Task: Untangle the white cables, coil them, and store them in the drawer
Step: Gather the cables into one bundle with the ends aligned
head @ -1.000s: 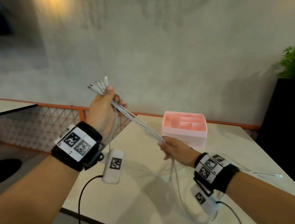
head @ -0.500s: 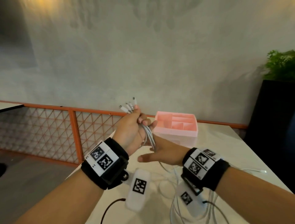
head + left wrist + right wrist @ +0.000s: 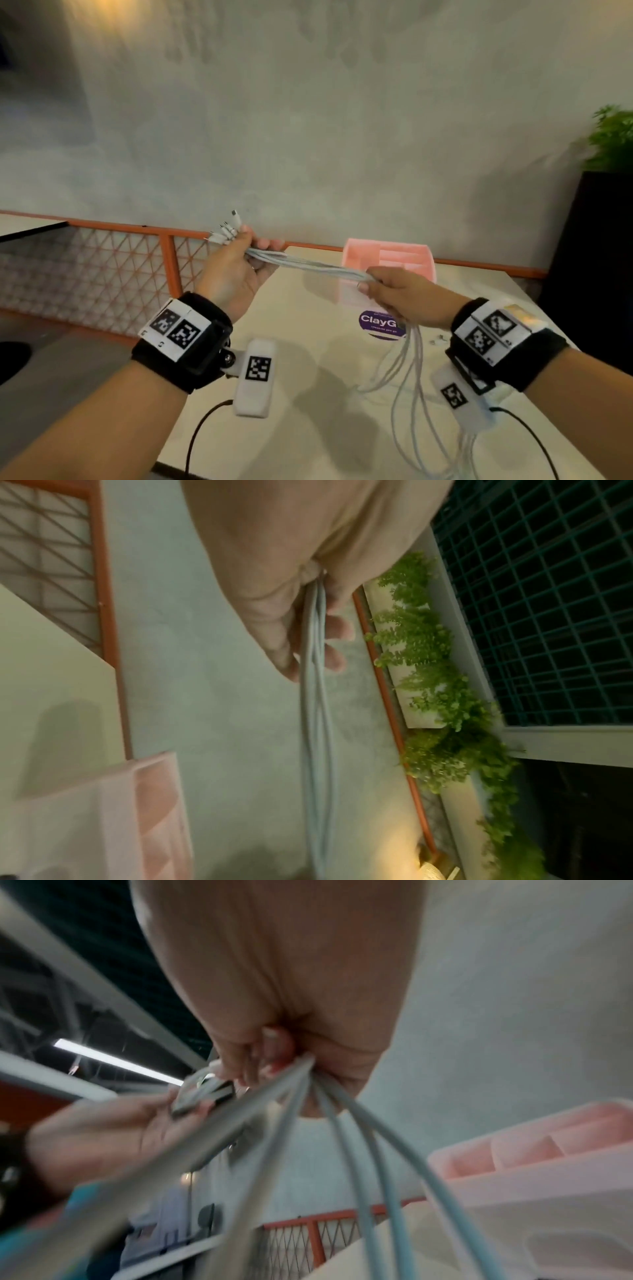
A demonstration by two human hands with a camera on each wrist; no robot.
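— So, where are the white cables sitting right now?

— They are stretching as one bundle between the two hands, above the tabletop. The left hand is gripping them near their plug ends, and the connectors are poking out above its thumb.

— And the grip on that side?

— It is closing around the bundle; in the left wrist view the cables are running out between palm and curled fingers.

— What is the right hand doing?

— The right hand is pinching the same bundle farther along, lower and to the right. Its grip is holding tight too: in the right wrist view the strands are fanning out from under the curled fingers.

— Where is the rest of the cable going?

— Below the right hand the slack is hanging down and looping loosely onto the tabletop, near the right wrist.

— And the drawer?

— The pink drawer is standing on the tabletop just behind the right hand, with its compartments facing up. A round purple sticker is lying on the tabletop just in front of it, under the right hand.
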